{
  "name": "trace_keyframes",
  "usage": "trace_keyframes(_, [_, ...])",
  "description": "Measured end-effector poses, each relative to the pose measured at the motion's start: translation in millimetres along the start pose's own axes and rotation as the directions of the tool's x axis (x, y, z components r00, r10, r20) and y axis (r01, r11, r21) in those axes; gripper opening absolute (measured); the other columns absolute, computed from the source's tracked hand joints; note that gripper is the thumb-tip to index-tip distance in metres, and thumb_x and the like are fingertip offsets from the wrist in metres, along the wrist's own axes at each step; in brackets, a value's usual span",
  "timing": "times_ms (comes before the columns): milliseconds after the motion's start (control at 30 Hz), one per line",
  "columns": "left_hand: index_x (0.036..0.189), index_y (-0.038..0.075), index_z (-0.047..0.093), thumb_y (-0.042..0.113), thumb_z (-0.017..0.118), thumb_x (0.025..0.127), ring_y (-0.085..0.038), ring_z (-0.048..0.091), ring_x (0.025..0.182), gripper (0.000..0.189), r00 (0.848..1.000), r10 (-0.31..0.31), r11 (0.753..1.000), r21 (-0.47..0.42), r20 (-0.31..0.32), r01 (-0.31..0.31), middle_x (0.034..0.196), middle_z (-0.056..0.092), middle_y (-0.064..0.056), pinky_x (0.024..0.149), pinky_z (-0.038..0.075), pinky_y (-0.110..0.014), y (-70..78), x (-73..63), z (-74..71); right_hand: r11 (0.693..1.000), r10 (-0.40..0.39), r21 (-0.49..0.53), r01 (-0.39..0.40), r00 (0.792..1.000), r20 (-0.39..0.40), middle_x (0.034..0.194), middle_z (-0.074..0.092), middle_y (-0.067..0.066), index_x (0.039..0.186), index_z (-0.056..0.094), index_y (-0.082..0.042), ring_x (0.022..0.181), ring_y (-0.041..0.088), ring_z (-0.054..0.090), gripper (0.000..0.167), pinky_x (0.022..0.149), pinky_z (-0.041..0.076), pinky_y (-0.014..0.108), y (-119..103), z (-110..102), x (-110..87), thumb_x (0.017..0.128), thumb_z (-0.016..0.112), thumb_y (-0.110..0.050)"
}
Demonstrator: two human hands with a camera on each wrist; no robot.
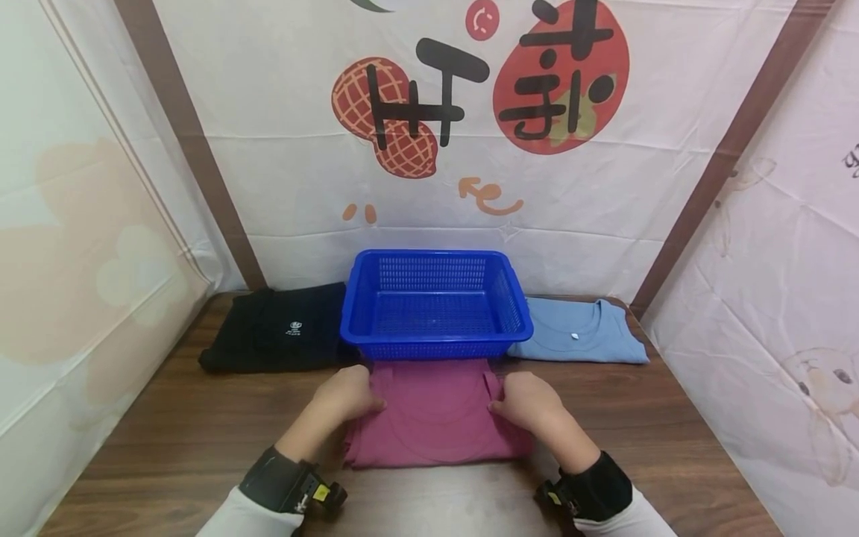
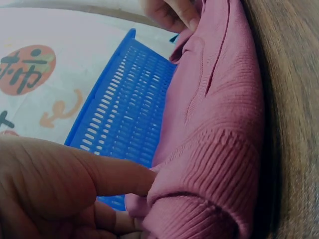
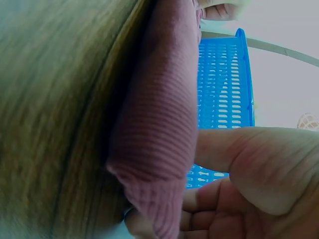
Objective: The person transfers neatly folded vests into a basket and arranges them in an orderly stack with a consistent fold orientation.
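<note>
A folded magenta knit garment (image 1: 432,418) lies on the wooden table (image 1: 168,432) just in front of a blue plastic basket (image 1: 435,304). My left hand (image 1: 359,399) grips its left edge and my right hand (image 1: 510,406) grips its right edge. In the left wrist view the thumb (image 2: 117,174) lies on top of the ribbed garment (image 2: 214,129) with fingers curled beneath, the basket (image 2: 124,124) behind it. The right wrist view shows the same hold: thumb (image 3: 234,149) over the garment (image 3: 159,124), fingers under its edge, with the basket (image 3: 224,84) beyond.
A folded black garment (image 1: 275,335) lies left of the basket and a folded light blue one (image 1: 580,332) to its right. The basket holds nothing. Printed cloth walls close in the table at the back and both sides.
</note>
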State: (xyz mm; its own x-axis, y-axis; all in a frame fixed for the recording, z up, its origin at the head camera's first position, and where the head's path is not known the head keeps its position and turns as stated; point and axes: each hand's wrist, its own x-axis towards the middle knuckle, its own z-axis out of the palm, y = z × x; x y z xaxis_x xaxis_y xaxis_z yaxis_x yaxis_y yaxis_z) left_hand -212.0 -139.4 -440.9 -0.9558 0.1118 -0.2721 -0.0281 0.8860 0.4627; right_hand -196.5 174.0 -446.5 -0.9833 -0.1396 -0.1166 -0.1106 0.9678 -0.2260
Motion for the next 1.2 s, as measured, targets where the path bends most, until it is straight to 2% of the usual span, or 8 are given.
trace_keyframes(200, [0.073, 0.012, 0.052, 0.019, 0.078, 0.077, -0.016, 0.047, 0.056, 0.028, 1.0, 0.003, 0.994, -0.107, 0.003, -0.003, 0.067, 0.05, -0.001, 0.049, 0.035, -0.029, -3.7, 6.4, 3.2, 0.999, 0.016, 0.035, -0.016, 1.0, 0.013, 0.065, 0.057, -0.001, 0.06, 0.051, -0.018, 0.058, 0.017, 0.051, 0.039, 0.053, 0.044, 0.037, -2, 1, 0.4, 0.085, 0.078, -0.031])
trace_keyframes(333, [0.069, 0.014, 0.048, 0.018, 0.076, 0.074, -0.015, 0.047, 0.053, 0.028, 1.0, -0.001, 0.98, -0.201, 0.019, 0.005, 0.065, 0.05, 0.0, 0.045, 0.037, -0.028, -6.9, 7.5, 2.8, 0.996, 0.028, 0.087, -0.031, 0.999, 0.032, 0.063, 0.055, -0.002, 0.06, 0.05, -0.019, 0.057, 0.016, 0.05, 0.037, 0.052, 0.041, 0.035, -2, 2, 1.7, 0.08, 0.079, -0.03])
trace_keyframes(467, [0.068, 0.014, 0.049, 0.019, 0.074, 0.075, -0.016, 0.05, 0.052, 0.026, 0.998, -0.019, 0.962, -0.27, 0.062, 0.035, 0.064, 0.052, -0.001, 0.045, 0.042, -0.029, -8.4, 7.9, 3.0, 0.992, 0.033, 0.119, -0.039, 0.998, 0.051, 0.063, 0.054, -0.002, 0.062, 0.052, -0.018, 0.057, 0.016, 0.049, 0.034, 0.052, 0.041, 0.034, -1, 2, 1.1, 0.077, 0.079, -0.031])
trace_keyframes(700, [0.08, 0.004, 0.061, 0.021, 0.079, 0.081, -0.023, 0.063, 0.058, 0.025, 0.994, -0.057, 0.947, -0.309, 0.096, 0.084, 0.073, 0.063, -0.01, 0.05, 0.055, -0.038, -8.1, 5.1, 1.2, 0.983, -0.004, 0.182, -0.009, 0.998, 0.07, 0.066, 0.056, 0.0, 0.065, 0.054, -0.016, 0.059, 0.016, 0.05, 0.027, 0.055, 0.042, 0.033, 0, 0, 0.0, 0.079, 0.075, -0.026])
trace_keyframes(900, [0.084, 0.001, 0.064, 0.021, 0.08, 0.083, -0.026, 0.067, 0.06, 0.026, 0.99, -0.065, 0.927, -0.359, 0.128, 0.108, 0.075, 0.066, -0.013, 0.052, 0.058, -0.043, -7.9, 2.3, -1.7, 0.971, 0.01, 0.235, -0.034, 0.995, 0.101, 0.071, 0.059, 0.004, 0.074, 0.058, -0.013, 0.062, 0.018, 0.054, 0.024, 0.055, 0.043, 0.033, 1, -1, 0.9, 0.09, 0.069, -0.026])
trace_keyframes(1000, [0.088, -0.001, 0.064, 0.021, 0.081, 0.083, -0.028, 0.068, 0.059, 0.028, 0.987, -0.067, 0.926, -0.359, 0.146, 0.116, 0.075, 0.067, -0.015, 0.052, 0.059, -0.045, -9.4, 3.2, -1.9, 0.974, 0.003, 0.226, -0.027, 0.994, 0.105, 0.076, 0.06, 0.005, 0.079, 0.061, -0.011, 0.067, 0.019, 0.056, 0.024, 0.059, 0.045, 0.034, 2, -1, 2.5, 0.093, 0.069, -0.028])
trace_keyframes(1200, [0.092, -0.002, 0.063, 0.021, 0.078, 0.084, -0.029, 0.07, 0.062, 0.029, 0.982, -0.061, 0.931, -0.345, 0.179, 0.121, 0.08, 0.068, -0.016, 0.054, 0.059, -0.044, -13.0, 4.8, -1.9, 0.979, -0.017, 0.203, -0.006, 0.993, 0.114, 0.074, 0.06, 0.005, 0.076, 0.06, -0.012, 0.067, 0.018, 0.056, 0.025, 0.06, 0.045, 0.033, 4, 0, 5.7, 0.093, 0.07, -0.027])
